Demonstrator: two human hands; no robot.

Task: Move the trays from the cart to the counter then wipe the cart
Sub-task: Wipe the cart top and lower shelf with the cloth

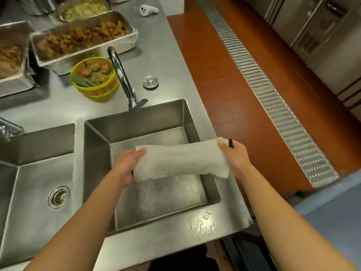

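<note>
Behind the right sink basin, food trays are seen already set on the tabletop; wiping the cart, which is not in view, is judged still left. Above that basin, a white cloth is gripped at its ends by the left hand and right hand, clear of the basin's rim.

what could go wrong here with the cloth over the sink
1. The white cloth, stretched between the left hand and right hand, looks wet; carried off unwrung, it may drip onto the orange floor.
2. Water already sits on the sink's front rim, so more could run off the edge.
3. Hard wringing could splash toward the green bowl of food beside the faucet.
</note>
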